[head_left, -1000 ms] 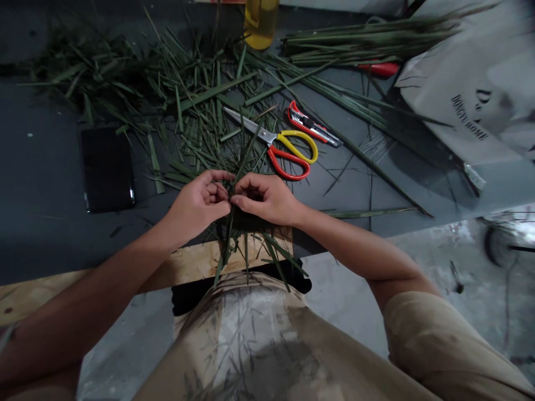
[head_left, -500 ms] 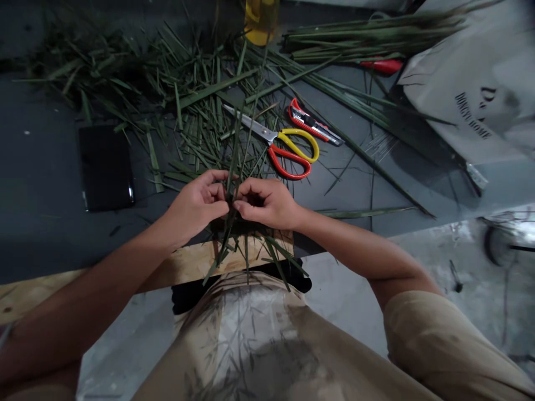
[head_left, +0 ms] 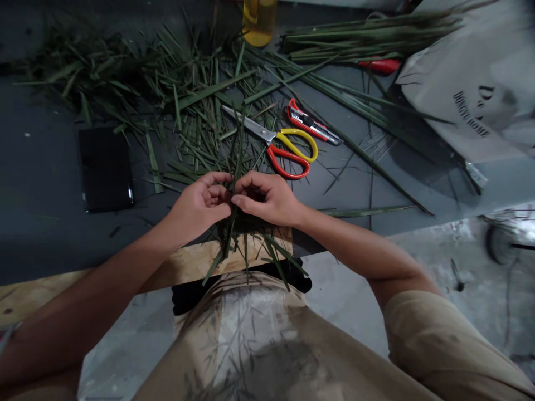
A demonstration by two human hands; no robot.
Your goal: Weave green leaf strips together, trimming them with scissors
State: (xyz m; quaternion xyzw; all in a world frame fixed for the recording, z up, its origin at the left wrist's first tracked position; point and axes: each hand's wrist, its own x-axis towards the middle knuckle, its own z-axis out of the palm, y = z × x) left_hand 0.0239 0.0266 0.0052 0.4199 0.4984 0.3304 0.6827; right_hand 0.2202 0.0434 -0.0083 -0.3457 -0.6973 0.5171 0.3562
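Close to the table's front edge, my left hand (head_left: 203,200) and my right hand (head_left: 267,197) meet with thumbs and fingers pinched. Between them are narrow green leaf strips (head_left: 239,150), one running up past the fingertips and others hanging down toward my lap. Where the strips cross is hidden by my fingers and shadow. Just beyond my right hand lie scissors (head_left: 271,136) with one yellow and one red handle. A red utility knife (head_left: 313,122) rests behind them. Cut leaf pieces (head_left: 196,128) are scattered in front of both hands.
A black phone-like slab (head_left: 106,170) lies to the left. At the back stand a container of yellow liquid (head_left: 259,25) and a bundle of long leaves (head_left: 359,39). A printed pale bag (head_left: 480,106) sits at right, near a red-handled tool (head_left: 382,66). A wooden board (head_left: 188,262) edges the table.
My hands have shifted slightly, with the fingertips now closer together around the strips. The upright strip has swung a little to the right. The other things lie as before.
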